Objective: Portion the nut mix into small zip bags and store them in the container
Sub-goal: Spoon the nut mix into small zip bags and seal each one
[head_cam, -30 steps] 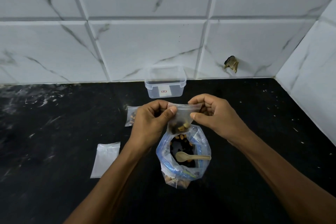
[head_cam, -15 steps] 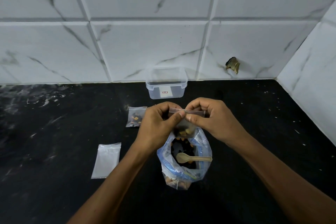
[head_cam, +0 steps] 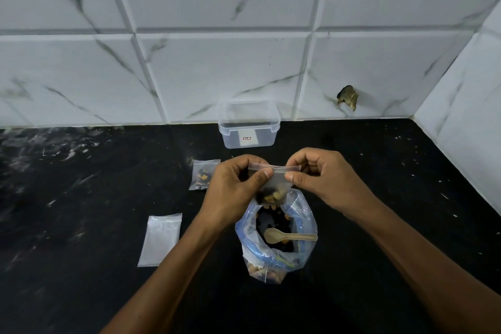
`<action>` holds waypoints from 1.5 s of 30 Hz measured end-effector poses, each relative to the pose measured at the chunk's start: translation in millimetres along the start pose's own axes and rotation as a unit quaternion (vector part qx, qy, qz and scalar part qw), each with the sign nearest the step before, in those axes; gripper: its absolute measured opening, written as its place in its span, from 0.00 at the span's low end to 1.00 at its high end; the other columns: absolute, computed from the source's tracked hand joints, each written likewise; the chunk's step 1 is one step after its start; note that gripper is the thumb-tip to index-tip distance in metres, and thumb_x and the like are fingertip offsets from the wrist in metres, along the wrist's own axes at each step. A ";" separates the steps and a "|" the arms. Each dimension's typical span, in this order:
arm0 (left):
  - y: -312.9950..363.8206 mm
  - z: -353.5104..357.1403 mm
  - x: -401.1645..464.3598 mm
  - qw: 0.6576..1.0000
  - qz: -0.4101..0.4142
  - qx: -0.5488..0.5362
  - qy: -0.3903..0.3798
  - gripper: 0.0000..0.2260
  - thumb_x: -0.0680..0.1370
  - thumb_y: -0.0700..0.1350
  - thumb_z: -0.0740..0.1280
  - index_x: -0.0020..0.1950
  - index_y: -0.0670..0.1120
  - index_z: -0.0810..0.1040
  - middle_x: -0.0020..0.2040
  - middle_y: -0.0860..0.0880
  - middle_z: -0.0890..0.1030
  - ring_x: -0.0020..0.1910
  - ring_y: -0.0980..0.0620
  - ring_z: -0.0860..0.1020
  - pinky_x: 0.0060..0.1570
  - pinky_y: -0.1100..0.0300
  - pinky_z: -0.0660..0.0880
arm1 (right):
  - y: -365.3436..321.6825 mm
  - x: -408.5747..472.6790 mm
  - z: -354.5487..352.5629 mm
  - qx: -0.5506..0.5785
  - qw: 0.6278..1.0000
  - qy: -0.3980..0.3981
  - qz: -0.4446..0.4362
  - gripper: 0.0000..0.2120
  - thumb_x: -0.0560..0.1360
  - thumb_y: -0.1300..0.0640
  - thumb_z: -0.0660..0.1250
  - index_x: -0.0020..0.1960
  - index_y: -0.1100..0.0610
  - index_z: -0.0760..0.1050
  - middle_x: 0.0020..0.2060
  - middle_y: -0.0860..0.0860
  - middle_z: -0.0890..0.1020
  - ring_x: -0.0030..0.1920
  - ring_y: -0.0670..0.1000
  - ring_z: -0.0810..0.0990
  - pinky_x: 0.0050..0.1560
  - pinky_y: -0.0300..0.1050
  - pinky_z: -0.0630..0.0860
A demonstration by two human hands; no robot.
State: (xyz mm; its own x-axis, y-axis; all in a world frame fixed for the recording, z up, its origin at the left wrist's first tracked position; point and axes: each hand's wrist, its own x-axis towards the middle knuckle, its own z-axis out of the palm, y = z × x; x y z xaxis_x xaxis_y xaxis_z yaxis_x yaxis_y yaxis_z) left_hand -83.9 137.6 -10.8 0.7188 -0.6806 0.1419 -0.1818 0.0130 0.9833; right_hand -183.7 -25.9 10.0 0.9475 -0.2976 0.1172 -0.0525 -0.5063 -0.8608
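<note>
From the head camera, both hands meet near the centre of the view. The left hand [head_cam: 233, 187] pinches the top strip of a small zip bag [head_cam: 273, 184] between thumb and curled fingers, and the right hand [head_cam: 322, 179] pinches the same strip at its other end. The bag hangs between them, with nuts in its bottom part, just above the big nut mix bag [head_cam: 276, 236].

The big bag stands open on the black counter [head_cam: 81, 293] at 6 o'clock from the hands, and a wooden spoon [head_cam: 287, 236] lies across its mouth. At 9 o'clock from the hands a filled small bag [head_cam: 202, 177] lies flat. An empty small bag [head_cam: 160, 238] lies at 8 o'clock, further toward the camera. The clear container [head_cam: 248, 127] stands without lid at 12 o'clock, against the tiled wall, and I see nothing inside it.

I judge the step is closing the zip of the second portion. Next, the fingers should press along the whole strip until it seals, then lay the bag down or put it into the container.
</note>
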 end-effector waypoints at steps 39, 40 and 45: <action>-47.8 -92.5 -6.5 0.990 -0.072 0.033 0.114 0.05 0.79 0.37 0.66 0.47 0.41 0.81 0.46 0.44 0.84 0.46 0.53 0.84 0.45 0.64 0.80 | 8.7 59.4 88.2 0.151 0.983 -0.058 0.086 0.03 0.78 0.64 0.65 0.45 0.62 0.77 0.47 0.64 0.81 0.50 0.58 0.83 0.48 0.50 0.83; -53.0 -98.6 -2.0 0.989 -0.080 0.036 0.121 0.05 0.80 0.37 0.66 0.47 0.39 0.81 0.45 0.43 0.84 0.45 0.53 0.84 0.45 0.63 0.80 | 10.2 67.0 96.2 0.164 0.979 -0.061 0.101 0.04 0.78 0.64 0.64 0.45 0.61 0.76 0.48 0.63 0.81 0.50 0.57 0.83 0.49 0.52 0.83; -84.2 -120.5 23.9 0.976 -0.164 0.028 0.137 0.06 0.80 0.39 0.66 0.49 0.37 0.81 0.47 0.38 0.84 0.46 0.45 0.83 0.51 0.48 0.81 | 25.0 98.6 129.9 0.228 0.948 -0.077 0.210 0.03 0.80 0.62 0.62 0.47 0.57 0.73 0.48 0.58 0.82 0.47 0.55 0.85 0.47 0.53 0.83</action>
State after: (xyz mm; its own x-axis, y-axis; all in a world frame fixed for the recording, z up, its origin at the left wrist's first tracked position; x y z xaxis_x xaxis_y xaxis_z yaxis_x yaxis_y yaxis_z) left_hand 29.4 208.5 -76.4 0.8958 -0.4195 -0.1467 0.0572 -0.2185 0.9742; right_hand -50.7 37.3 -64.2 0.9096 -0.2563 -0.3269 -0.3272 0.0428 -0.9440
